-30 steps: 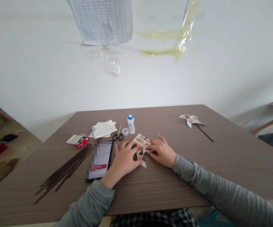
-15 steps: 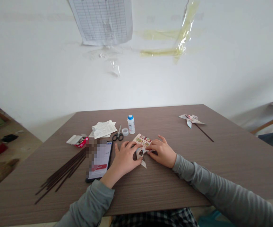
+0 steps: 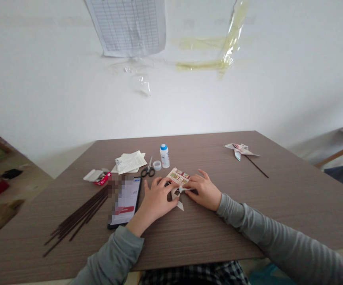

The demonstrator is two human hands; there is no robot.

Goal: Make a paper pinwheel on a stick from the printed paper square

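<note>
Two hands on 1 folded printed paper (image 3: 178, 177), approx. mid-table, with a pointed paper flap (image 3: 180, 206) at its 6 o'clock. L hand (image 3: 157, 196): partly closed, fingers curled over paper's left side, thumb near flap. R hand (image 3: 203, 191): partly closed, fingers reaching in from 3 o'clock, holding paper's right side; exact grip n/c, hands hide it. Around paper on wood-grain table (image 3: 248, 221): white glue bottle (image 3: 164, 156) w/ blue cap at 12 o'clock, small clear ring (image 3: 157, 165) and scissors (image 3: 147, 168) at 11, loose papers (image 3: 130, 161) and red box (image 3: 100, 178) at 10, phone (image 3: 126, 202) touching nothing, at 9, screen partly blurred, dark sticks (image 3: 79, 219) at 8, finished paper pinwheel (image 3: 239, 151) on stick at 2.
</note>
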